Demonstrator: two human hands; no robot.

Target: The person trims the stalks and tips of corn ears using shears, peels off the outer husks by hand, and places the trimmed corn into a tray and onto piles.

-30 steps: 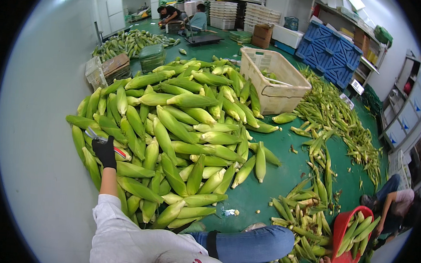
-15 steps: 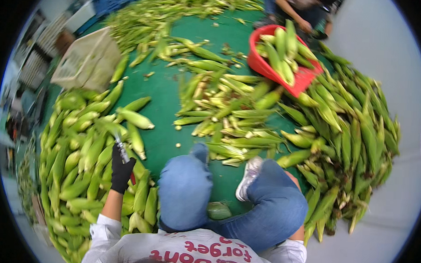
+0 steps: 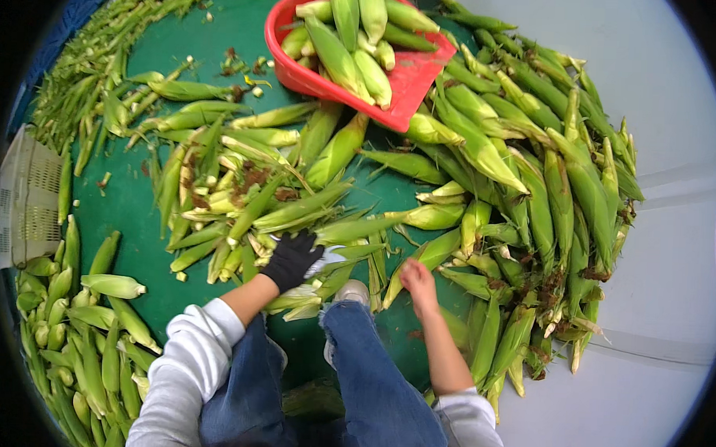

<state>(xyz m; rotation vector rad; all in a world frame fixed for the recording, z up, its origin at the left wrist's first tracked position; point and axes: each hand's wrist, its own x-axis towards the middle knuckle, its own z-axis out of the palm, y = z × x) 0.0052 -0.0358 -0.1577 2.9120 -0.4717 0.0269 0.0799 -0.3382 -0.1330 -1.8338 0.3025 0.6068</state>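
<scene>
My left hand point(image 3: 292, 262), in a black glove, is closed over a knife point(image 3: 325, 259) whose pale blade points right across the loose green husks point(image 3: 295, 209). The knife's handle is hidden in the glove. My bare right hand point(image 3: 419, 287) is curled, close to the lower end of a green ear of corn point(image 3: 429, 261) at the edge of the right-hand heap. What its fingers hold, if anything, does not show. A larger heap of unhusked corn point(image 3: 486, 157) rises beyond and right of this hand.
A red scoop-shaped basket point(image 3: 292, 73) full of corn stands at the far middle. More corn ears point(image 3: 93, 356) are piled at the left, near a cream plastic crate point(image 3: 31, 200). Husk strips point(image 3: 79, 88) cover the far left of the green floor point(image 3: 167, 51). A pale wall point(image 3: 676, 156) bounds the right.
My left hand has moved with the knife from the left pile to the husks in the middle. My right hand, mostly hidden behind my knee before, is now visible. The view has turned right.
</scene>
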